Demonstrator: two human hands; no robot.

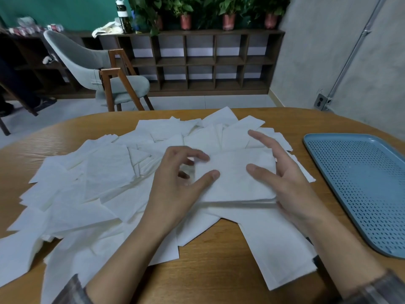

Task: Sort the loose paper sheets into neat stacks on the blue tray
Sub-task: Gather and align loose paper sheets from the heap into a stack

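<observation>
Many loose white paper sheets [105, 178] lie scattered in an overlapping heap across the wooden table [219, 270]. In the middle sits a small squared-up stack of sheets [236, 185]. My left hand [175, 187] rests at the stack's left edge, its fingers loosely curled with the thumb on top of the stack. My right hand [282, 176] lies with straight fingers along the stack's right edge, its thumb resting on the top sheet. The blue perforated tray [359, 183] stands to the right of the stack, with no paper on it.
A grey chair with wooden legs [105, 73] stands beyond the table's far edge. Dark cubby shelves [197, 62] with potted plants line the back wall. The table's near edge lies between my forearms.
</observation>
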